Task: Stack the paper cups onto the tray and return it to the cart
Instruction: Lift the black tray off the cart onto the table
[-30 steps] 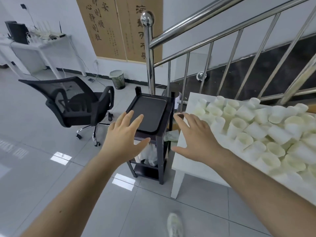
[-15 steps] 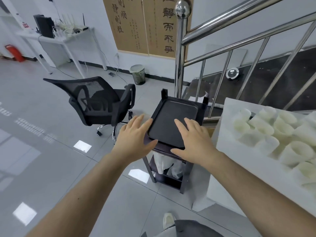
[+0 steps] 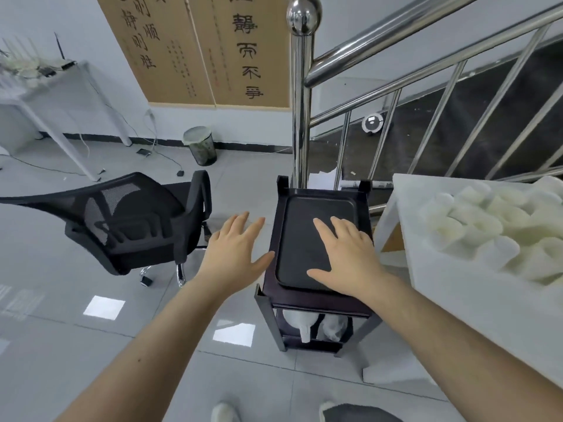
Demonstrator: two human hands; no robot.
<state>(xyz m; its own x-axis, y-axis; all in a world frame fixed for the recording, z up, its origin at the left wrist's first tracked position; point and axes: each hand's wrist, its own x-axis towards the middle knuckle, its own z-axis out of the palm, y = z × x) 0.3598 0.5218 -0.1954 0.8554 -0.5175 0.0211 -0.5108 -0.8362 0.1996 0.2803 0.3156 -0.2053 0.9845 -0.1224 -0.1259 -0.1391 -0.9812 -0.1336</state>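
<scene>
A dark rectangular tray (image 3: 300, 236) lies flat on top of a small black cart (image 3: 304, 303) in the middle of the view. My right hand (image 3: 344, 257) hovers over the tray's right half, fingers straight and spread, holding nothing. My left hand (image 3: 236, 249) is just left of the cart's edge, also spread and empty. Several white paper cups (image 3: 493, 229) lie in a loose heap on the white table (image 3: 451, 293) at the right.
A black mesh office chair (image 3: 128, 220) stands left of the cart. A steel stair railing (image 3: 301, 95) rises right behind the cart. White bags (image 3: 316, 325) fill the cart's lower shelf. A bin (image 3: 201, 146) and a white desk (image 3: 58, 95) stand by the far wall.
The view has moved closer to the cart. Both hands have come forward; the right one now hangs over the tray and the left one sits beside the cart's left edge.
</scene>
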